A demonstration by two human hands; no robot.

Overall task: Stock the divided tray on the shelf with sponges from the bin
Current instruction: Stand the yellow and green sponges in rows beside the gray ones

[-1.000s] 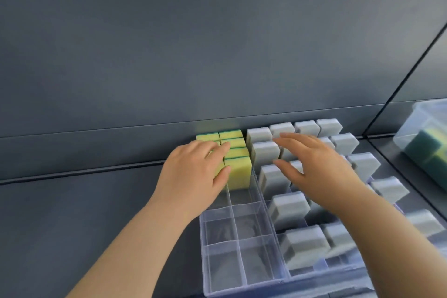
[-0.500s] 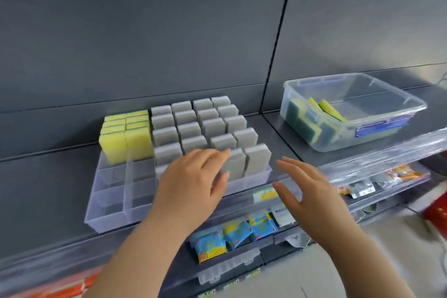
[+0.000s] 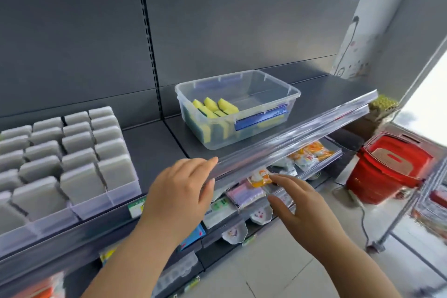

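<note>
- Clear plastic bin [image 3: 273, 97] on the shelf [image 3: 154, 143] holds yellow-green sponges [image 3: 212, 107].
- Divided tray [image 3: 113, 198], left, carries grey sponges [image 3: 79, 152].
- Left hand [image 3: 176, 197] and right hand [image 3: 307, 213] hover with relaxed fingers, holding nothing.

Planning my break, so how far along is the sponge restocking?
Done: grey sponges fill the visible compartments of the divided tray. In hand: nothing; left hand and right hand are open, empty. Left: several yellow-green sponges wait in the bin; the tray's left side is out of view.

My left hand [image 3: 179, 191] and right hand [image 3: 304, 210] are off the divided tray [image 3: 106, 201] now, both empty and nearer the bin [image 3: 261, 133].
</note>
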